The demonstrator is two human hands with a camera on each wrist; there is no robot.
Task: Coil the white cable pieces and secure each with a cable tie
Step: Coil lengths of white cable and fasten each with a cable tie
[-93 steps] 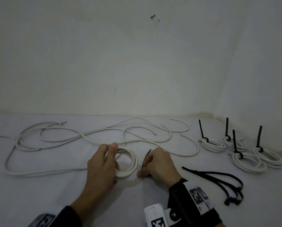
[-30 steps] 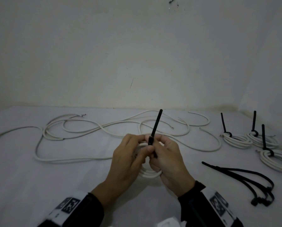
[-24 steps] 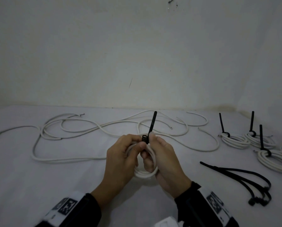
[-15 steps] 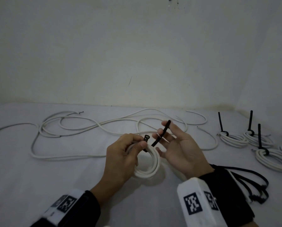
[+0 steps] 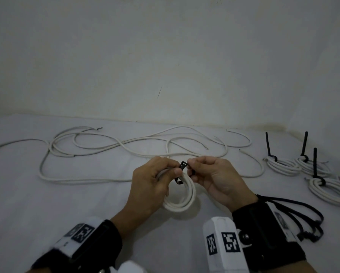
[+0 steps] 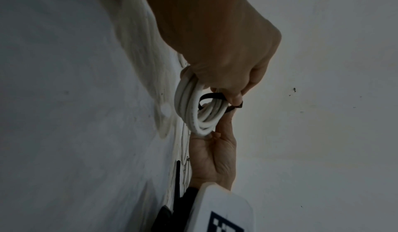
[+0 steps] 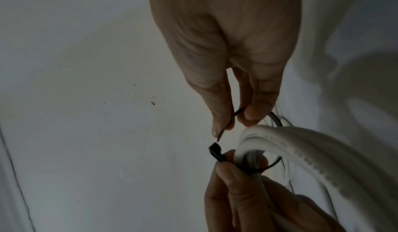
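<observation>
My left hand [image 5: 176, 171] holds a small white cable coil [image 5: 185, 196] upright over the table and pinches the square head of a black cable tie [image 5: 183, 165] against it. The tie loops round the coil's strands [image 6: 194, 111]. My right hand [image 5: 191, 168] pinches the tie's thin tail [image 7: 226, 122] between thumb and forefinger. In the right wrist view the tail's tip sits just short of the head [image 7: 216, 151], not inside it. Long loose white cables [image 5: 106, 148] lie behind my hands.
Several tied coils [image 5: 283, 166] with upright black tie tails lie at the right, near the wall corner. A bunch of spare black cable ties [image 5: 303, 219] lies by my right wrist. The white table [image 5: 66, 203] meets the wall at the back.
The tie's tail, which stood upright a second ago and lay across my loosened right fingers half a second ago, is now bent over, pinched by my right hand and brought to the head.
</observation>
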